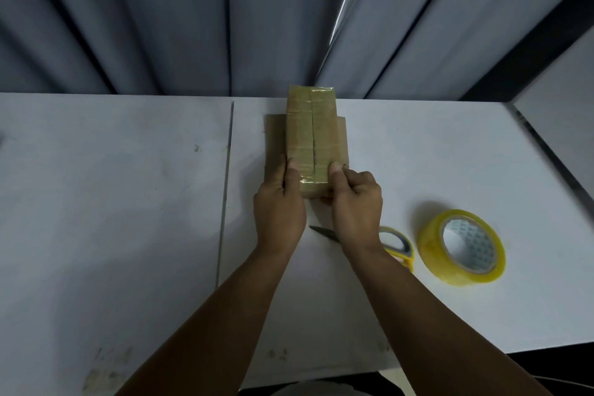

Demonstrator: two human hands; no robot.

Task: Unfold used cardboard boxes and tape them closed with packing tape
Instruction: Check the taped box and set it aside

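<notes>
A white table [112, 202] fills the lower view, split by a narrow seam [226, 190] running front to back. Yellowish stains [106, 363] mark its near edge. Behind hangs a grey pleated curtain [193, 16], dimly lit, with a dark slanted bar [530, 51] at right.

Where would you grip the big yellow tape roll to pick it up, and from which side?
Probably from above: the tape roll lies flat on the table with its core hole facing up, so fingers can go into the hole and the thumb on the outer wall. The right hand, now holding the cardboard box, is nearer.
</notes>
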